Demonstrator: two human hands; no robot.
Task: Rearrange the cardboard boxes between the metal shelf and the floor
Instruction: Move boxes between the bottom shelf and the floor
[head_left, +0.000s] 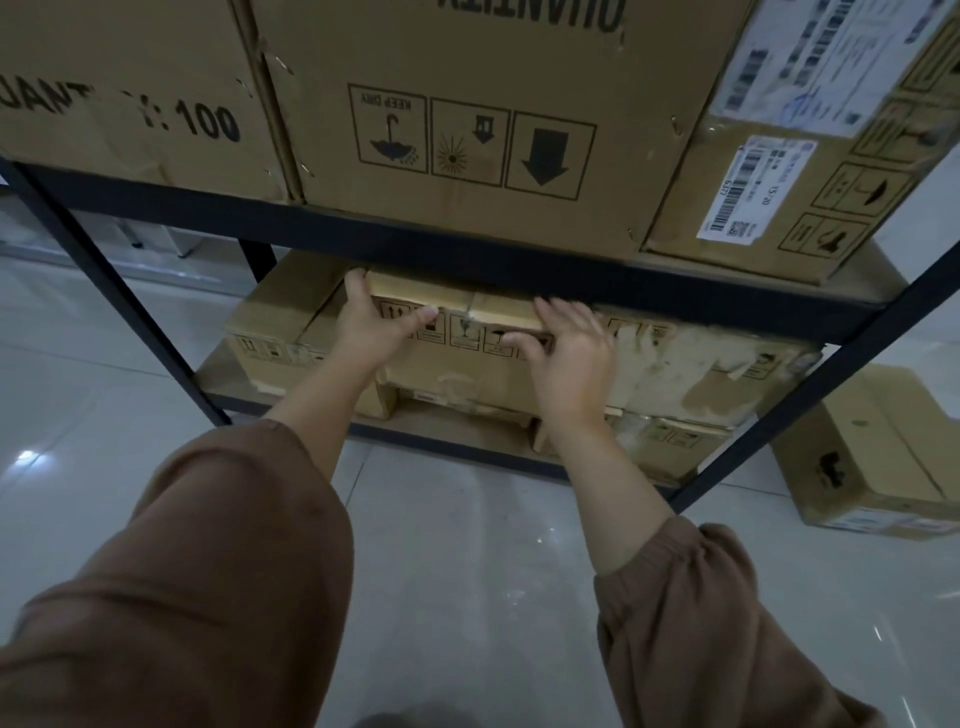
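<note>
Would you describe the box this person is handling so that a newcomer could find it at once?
On the black metal shelf, look at the bottom tier. The box tops the middle stack; unlike its neighbours, the left hand grips its corner and the right hand touches its top edge.

We are in a storeroom: a black metal shelf (467, 244) stacked with labelled cardboard boxes (467, 104) above a glossy tiled floor (467, 545).
</note>
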